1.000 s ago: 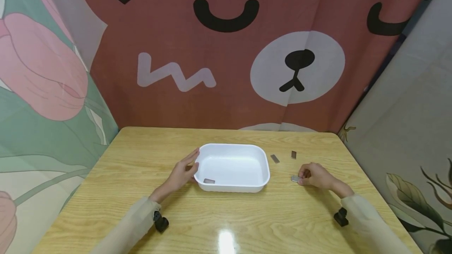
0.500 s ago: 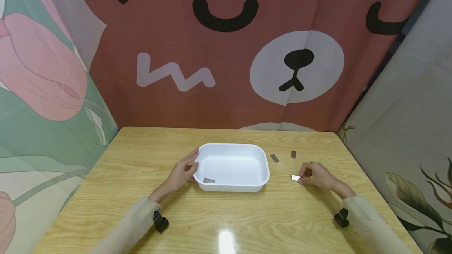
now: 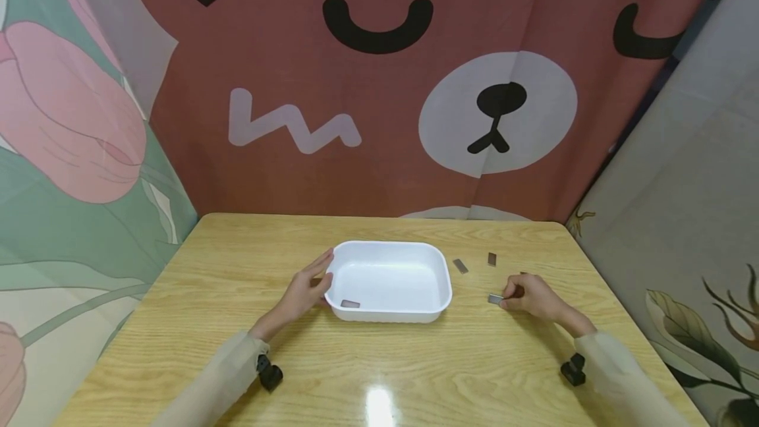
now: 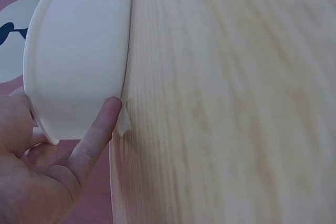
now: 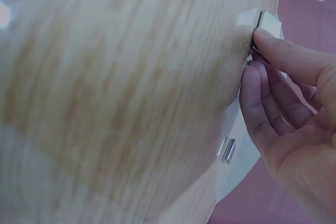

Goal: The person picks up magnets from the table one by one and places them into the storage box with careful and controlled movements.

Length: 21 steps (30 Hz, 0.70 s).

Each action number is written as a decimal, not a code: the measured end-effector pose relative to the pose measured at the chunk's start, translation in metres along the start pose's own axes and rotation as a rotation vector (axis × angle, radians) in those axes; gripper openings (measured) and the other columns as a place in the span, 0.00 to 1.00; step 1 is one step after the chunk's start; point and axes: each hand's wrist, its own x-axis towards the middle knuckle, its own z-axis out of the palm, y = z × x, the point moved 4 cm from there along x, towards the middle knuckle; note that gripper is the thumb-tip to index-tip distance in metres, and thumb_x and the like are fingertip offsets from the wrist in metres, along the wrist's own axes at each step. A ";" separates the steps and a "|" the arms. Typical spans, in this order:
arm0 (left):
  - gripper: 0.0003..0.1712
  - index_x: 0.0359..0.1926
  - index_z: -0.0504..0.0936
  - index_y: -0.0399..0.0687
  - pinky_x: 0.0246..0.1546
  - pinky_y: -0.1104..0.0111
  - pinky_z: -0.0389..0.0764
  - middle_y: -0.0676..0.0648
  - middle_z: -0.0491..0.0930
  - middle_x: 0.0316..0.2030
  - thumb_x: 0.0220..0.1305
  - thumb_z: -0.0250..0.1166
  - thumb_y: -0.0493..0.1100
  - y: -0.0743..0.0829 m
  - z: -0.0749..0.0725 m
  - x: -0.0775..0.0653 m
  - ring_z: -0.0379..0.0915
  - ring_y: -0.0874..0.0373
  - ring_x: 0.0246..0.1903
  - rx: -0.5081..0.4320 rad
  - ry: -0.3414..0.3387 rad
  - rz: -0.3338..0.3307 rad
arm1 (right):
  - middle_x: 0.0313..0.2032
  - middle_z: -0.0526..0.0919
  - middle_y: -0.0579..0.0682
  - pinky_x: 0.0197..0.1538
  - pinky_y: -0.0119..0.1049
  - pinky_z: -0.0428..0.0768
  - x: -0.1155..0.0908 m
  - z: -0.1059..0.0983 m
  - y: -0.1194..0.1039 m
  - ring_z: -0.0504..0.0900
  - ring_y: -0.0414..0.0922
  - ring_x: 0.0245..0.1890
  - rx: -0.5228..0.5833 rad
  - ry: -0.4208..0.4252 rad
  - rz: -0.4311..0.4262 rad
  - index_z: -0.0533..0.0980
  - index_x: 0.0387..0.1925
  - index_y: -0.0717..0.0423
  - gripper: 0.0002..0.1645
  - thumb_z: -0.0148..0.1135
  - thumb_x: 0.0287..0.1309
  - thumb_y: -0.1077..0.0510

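A white plastic basin stands on the wooden table. My left hand holds its left end, with the thumb at the rim; in the left wrist view one finger lies along the outer wall, close to the table. My right hand pinches one end of a small flat silver rectangular block between thumb and fingers, right of the basin. In the right wrist view this shiny block is close over the tabletop. A similar block lies inside the basin, near its front left corner.
Two more small blocks lie behind the right hand, a tilted one near the basin and a darker one. In the right wrist view another block sits beside the fingers. A bear-print curtain hangs behind the table.
The block in my right hand has tilted slightly, flashing bright half a second ago and grey now. Both hands stay in nearly the same places, and the basin has not moved.
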 end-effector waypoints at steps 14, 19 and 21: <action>0.31 0.73 0.55 0.30 0.30 0.61 0.90 0.35 0.46 0.76 0.74 0.53 0.29 -0.001 0.000 0.000 0.77 0.30 0.49 0.003 0.001 0.011 | 0.28 0.84 0.51 0.24 0.26 0.80 -0.001 0.002 -0.003 0.79 0.38 0.25 0.045 0.014 -0.035 0.79 0.25 0.59 0.09 0.73 0.51 0.70; 0.31 0.74 0.55 0.32 0.30 0.63 0.90 0.37 0.46 0.76 0.74 0.52 0.29 0.000 0.000 0.000 0.76 0.31 0.50 -0.001 0.001 -0.003 | 0.28 0.83 0.52 0.24 0.26 0.79 -0.001 0.002 -0.001 0.79 0.40 0.24 0.048 0.014 -0.039 0.80 0.26 0.59 0.08 0.73 0.51 0.70; 0.31 0.74 0.55 0.32 0.30 0.63 0.90 0.38 0.46 0.76 0.74 0.53 0.30 0.000 0.000 0.001 0.76 0.31 0.51 -0.001 0.002 -0.003 | 0.28 0.83 0.52 0.24 0.26 0.79 0.000 0.002 -0.001 0.79 0.42 0.24 0.043 0.015 -0.036 0.80 0.27 0.59 0.08 0.73 0.51 0.70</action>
